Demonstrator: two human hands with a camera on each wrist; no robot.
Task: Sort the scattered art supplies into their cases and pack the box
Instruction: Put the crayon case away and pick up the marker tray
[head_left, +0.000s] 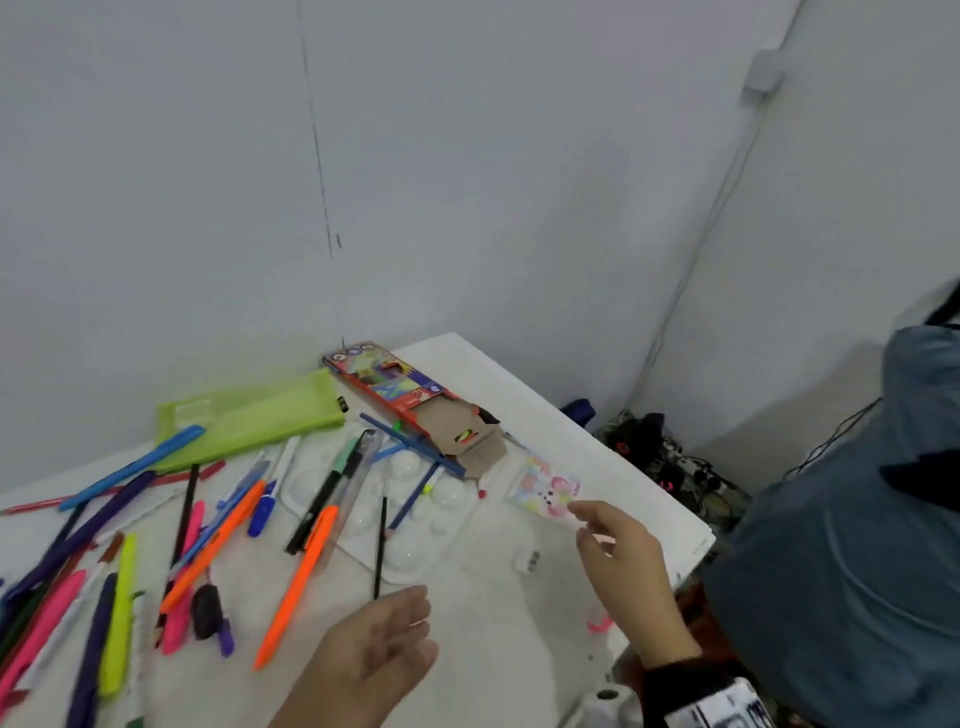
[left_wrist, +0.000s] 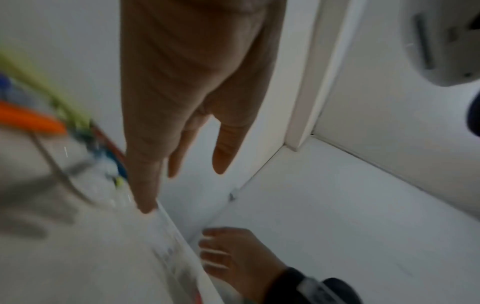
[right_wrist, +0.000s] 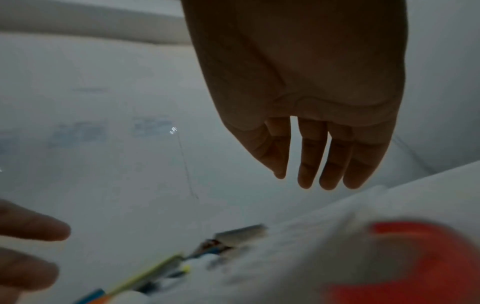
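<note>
Several pens and markers (head_left: 130, 551) lie scattered over the left half of the white table (head_left: 519, 649). A lime-green pouch (head_left: 249, 421) lies at the back left. A red pencil box (head_left: 410, 402) with its flap open lies at the back. A white paint palette (head_left: 410, 514) sits mid-table under some pens. My left hand (head_left: 384, 649) hovers over the table's front, fingers straight, holding nothing. My right hand (head_left: 618, 551) hovers, empty and relaxed, near the right edge, just in front of a small pastel-patterned packet (head_left: 548, 488). Both wrist views show straight empty fingers (left_wrist: 221, 144) (right_wrist: 311, 154).
A small grey sharpener (head_left: 529, 561) lies by the right edge. A blue-grey fabric seat (head_left: 857, 545) stands to the right of the table. Cables and dark items (head_left: 670, 467) lie on the floor behind. White walls close the back and right.
</note>
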